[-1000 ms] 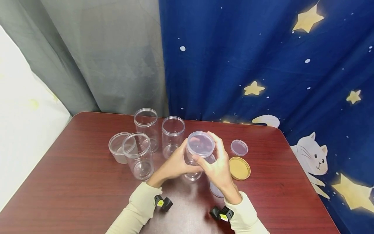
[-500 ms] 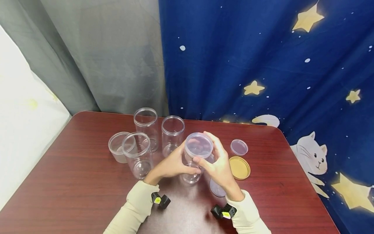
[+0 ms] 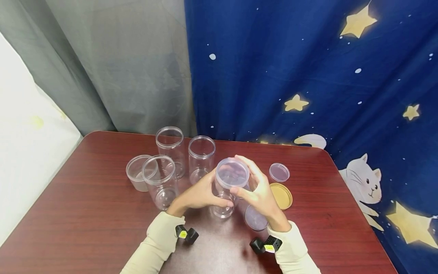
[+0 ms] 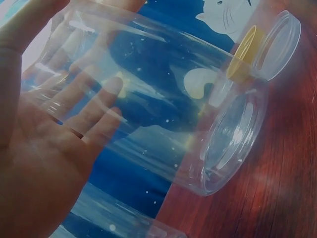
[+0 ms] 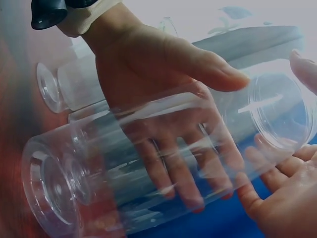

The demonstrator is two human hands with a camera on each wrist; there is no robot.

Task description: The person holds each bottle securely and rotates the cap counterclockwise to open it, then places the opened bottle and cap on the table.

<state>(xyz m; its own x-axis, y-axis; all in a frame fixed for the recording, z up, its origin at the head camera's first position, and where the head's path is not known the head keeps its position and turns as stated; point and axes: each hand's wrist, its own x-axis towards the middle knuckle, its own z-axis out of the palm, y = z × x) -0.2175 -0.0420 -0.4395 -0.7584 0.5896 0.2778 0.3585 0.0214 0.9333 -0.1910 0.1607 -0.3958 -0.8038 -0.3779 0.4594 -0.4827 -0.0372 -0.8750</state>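
Observation:
A tall clear plastic jar hangs between my hands, slightly tilted, with a translucent lid across its top. My left hand holds the jar's side, thumb in front and fingers behind it. In the right wrist view those left fingers show through the clear wall. My right hand grips around the lid's rim, thumb on the near side and fingers at the far side. The left wrist view shows the jar's bottom pointing toward the table, with the left palm beside the wall.
Several open clear jars stand left on the reddish table, including a tall jar and a short tub. At right lie a clear lid, a gold lid and another translucent lid. Curtains hang behind.
The held jar has come slightly left and nearer to me. My right thumb and wrist have shifted right around the lid, and more of the near table lid shows.

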